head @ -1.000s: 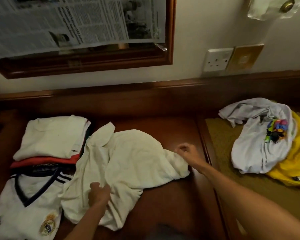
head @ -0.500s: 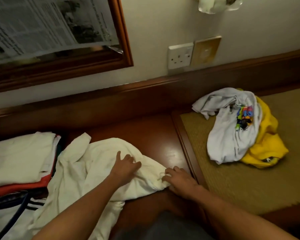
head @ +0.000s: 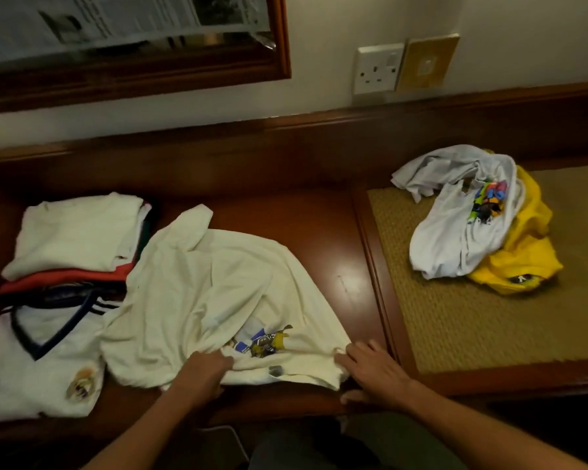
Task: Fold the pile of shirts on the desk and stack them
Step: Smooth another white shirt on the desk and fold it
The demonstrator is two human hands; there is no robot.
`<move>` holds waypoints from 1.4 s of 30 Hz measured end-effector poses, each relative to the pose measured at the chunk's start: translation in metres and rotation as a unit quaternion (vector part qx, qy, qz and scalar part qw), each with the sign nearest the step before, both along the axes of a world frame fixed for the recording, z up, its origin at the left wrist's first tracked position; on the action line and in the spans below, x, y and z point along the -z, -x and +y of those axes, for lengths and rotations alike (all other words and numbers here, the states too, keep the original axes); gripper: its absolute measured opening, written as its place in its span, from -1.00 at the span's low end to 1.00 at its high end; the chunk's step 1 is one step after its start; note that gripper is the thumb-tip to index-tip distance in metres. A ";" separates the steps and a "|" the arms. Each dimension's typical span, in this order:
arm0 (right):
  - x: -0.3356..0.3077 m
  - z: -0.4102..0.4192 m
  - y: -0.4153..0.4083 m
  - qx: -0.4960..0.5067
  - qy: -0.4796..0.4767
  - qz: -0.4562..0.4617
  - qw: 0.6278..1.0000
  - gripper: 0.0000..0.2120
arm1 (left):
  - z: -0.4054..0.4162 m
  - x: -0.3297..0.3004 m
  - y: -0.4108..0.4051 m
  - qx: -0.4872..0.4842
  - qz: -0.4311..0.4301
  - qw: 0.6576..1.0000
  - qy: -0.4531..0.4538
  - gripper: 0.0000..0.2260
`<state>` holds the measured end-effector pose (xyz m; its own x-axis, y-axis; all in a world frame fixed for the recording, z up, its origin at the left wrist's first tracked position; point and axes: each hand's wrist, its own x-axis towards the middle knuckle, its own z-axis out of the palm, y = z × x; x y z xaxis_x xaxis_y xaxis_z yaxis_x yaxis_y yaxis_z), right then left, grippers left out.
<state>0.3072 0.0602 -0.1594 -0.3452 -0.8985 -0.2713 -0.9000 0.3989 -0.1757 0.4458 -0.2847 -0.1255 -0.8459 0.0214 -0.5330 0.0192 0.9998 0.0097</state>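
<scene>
While crumpled, cream shirt point(head: 211, 293), cartoon print

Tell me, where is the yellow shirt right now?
In the head view, the yellow shirt lies far right on the woven mat, partly under a crumpled white shirt.

A cream shirt point(head: 204, 293) lies rumpled mid-counter between a folded stack point(head: 72, 239) and a white-and-yellow unfolded pile point(head: 472, 225).
</scene>
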 end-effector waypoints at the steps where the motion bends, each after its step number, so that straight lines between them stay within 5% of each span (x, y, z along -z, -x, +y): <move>1: 0.002 0.001 -0.011 -0.003 -0.005 0.000 1.000 -0.23 | 0.001 0.008 -0.016 -0.017 0.014 1.000 -0.006 -0.47; 7: 0.003 0.002 -0.079 0.054 0.014 0.085 0.995 -0.39 | 0.029 0.013 -0.100 -0.044 0.140 0.989 0.016 -0.57; 11: -0.001 -0.007 -0.151 0.137 -0.032 0.090 0.986 -0.59 | 0.039 0.023 -0.174 -0.089 0.127 0.988 0.022 -0.66; 13: 0.006 -0.003 -0.199 0.173 -0.095 0.038 0.980 -0.74 | 0.051 0.024 -0.215 -0.173 0.066 0.983 0.008 -0.74; 17: 0.016 0.015 -0.287 0.182 -0.202 -0.099 0.957 -0.75 | 0.066 0.045 -0.298 -0.269 -0.132 0.946 -0.121 -0.57; 21: -0.003 0.031 -0.331 0.253 -0.144 -0.218 0.931 -0.75 | 0.068 0.051 -0.362 -0.251 -0.221 0.923 -0.188 -0.59; 24: -0.019 0.038 -0.337 0.347 0.004 -0.294 0.891 -0.85 | 0.060 0.047 -0.374 -0.288 -0.159 0.916 -0.230 -0.86; 29: -0.017 0.042 -0.340 0.382 0.124 -0.315 0.860 -0.83 | 0.054 0.027 -0.357 -0.317 -0.041 0.925 -0.205 -0.93; 32: -0.022 0.041 -0.348 0.348 0.089 -0.292 0.887 -0.78 | 0.056 0.026 -0.359 -0.386 0.017 0.906 -0.173 -0.93; 36: -0.033 0.044 -0.349 0.212 -0.068 -0.213 0.951 -0.96 | 0.056 0.014 -0.361 -0.425 0.099 0.890 -0.135 -0.81; 39: -0.029 0.051 -0.338 0.257 -0.110 -0.108 0.954 -0.84 | 0.053 0.006 -0.359 -0.409 0.130 0.894 -0.131 -0.80; 42: -0.037 0.058 -0.317 0.389 -0.073 -0.100 0.913 -0.83 | 0.039 -0.001 -0.354 -0.415 0.148 0.879 -0.182 -0.84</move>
